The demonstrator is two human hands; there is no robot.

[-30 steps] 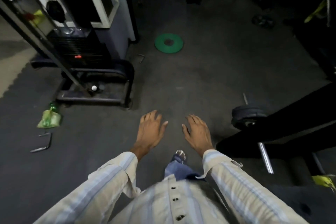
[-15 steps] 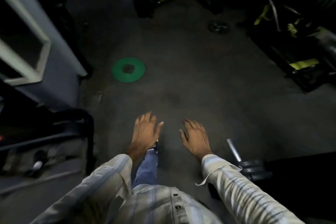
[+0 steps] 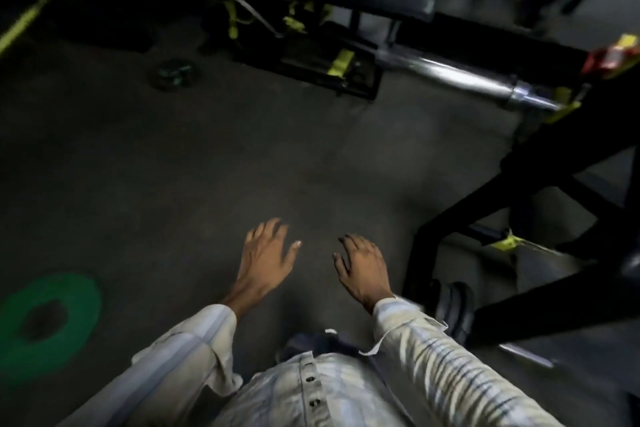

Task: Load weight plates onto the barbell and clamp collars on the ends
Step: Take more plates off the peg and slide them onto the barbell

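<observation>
My left hand [image 3: 266, 255] and my right hand [image 3: 362, 267] hang in front of me over the dark floor, fingers loosely spread and holding nothing. A green weight plate [image 3: 52, 322] lies flat on the floor at the lower left. The bare chrome sleeve of a barbell [image 3: 460, 74] sticks out of a black rack at the upper right, well beyond both hands. Black plates [image 3: 455, 308] sit on another bar low at the right, just past my right wrist. The picture is blurred by motion.
A black rack frame [image 3: 512, 204] slants across the right side. Black and yellow gym machines [image 3: 294, 24] fill the back. A small dark plate [image 3: 175, 73] lies on the floor near them. Open rubber floor stretches between me and the machines.
My view has swung right: the green plate slid from upper middle to lower left, and the racked barbell sleeve came into sight. Both hands stay open and empty.
</observation>
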